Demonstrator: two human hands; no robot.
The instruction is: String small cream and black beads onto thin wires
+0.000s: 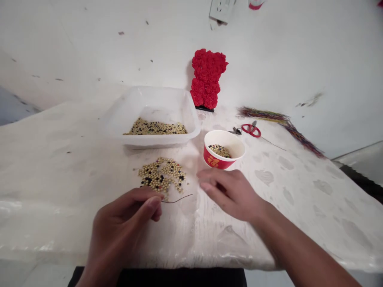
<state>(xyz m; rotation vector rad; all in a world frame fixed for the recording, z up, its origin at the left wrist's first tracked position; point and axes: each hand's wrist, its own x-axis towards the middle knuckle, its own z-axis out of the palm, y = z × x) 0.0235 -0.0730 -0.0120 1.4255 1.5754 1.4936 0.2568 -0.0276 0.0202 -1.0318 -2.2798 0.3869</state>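
My left hand (pixel 128 217) is at the lower left, with thumb and forefinger pinched on a thin dark wire (pixel 179 199). The wire's free end curves out to the right, above the tabletop. Beyond that hand lies a loose pile of small cream and dark beads (pixel 161 173). My right hand (pixel 229 191) is to the right of the pile, just in front of a red and white paper bowl (pixel 220 161). Its thumb and forefinger are drawn together, and anything between them is too small to make out. More beads (pixel 220 150) lie inside the bowl.
A white plastic tub (pixel 161 139) holding beads (pixel 155 127) stands behind the pile. A red rose bear (pixel 208 79) is against the wall. Red-handled scissors (pixel 251 130), small dark snips (pixel 236 130) and a bundle of coloured wires (pixel 265 114) lie at the back right.
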